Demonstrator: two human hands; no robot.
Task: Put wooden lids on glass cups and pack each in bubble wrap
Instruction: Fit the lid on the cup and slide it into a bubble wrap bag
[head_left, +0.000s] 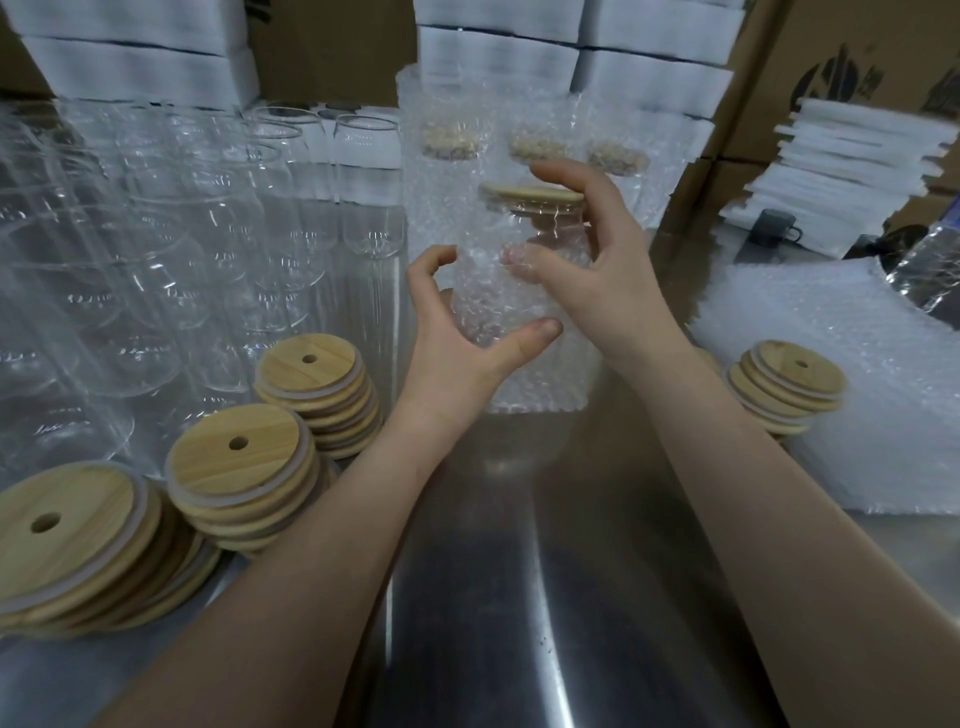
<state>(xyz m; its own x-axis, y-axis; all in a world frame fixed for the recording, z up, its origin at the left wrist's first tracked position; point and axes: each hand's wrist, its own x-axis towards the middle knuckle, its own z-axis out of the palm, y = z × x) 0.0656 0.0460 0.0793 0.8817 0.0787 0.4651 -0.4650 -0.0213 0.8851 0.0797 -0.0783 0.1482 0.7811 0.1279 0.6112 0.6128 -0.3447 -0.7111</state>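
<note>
You hold one clear glass cup (519, 291) upright above the middle of the table (519, 571), with a round pale wooden lid (530, 196) on its mouth and bubble wrap (519, 374) covering its body and hanging below it. The grip of your left hand (457, 343) curls round the lower wrapped body, and your right hand (597, 270) holds the upper part, fingers over the lid edge. I count four lid stacks, three at left (244, 478) and one at right (784, 384), and three wrapped cups (535, 145) behind; the bare cups (218, 234) at left are too many to count
</note>
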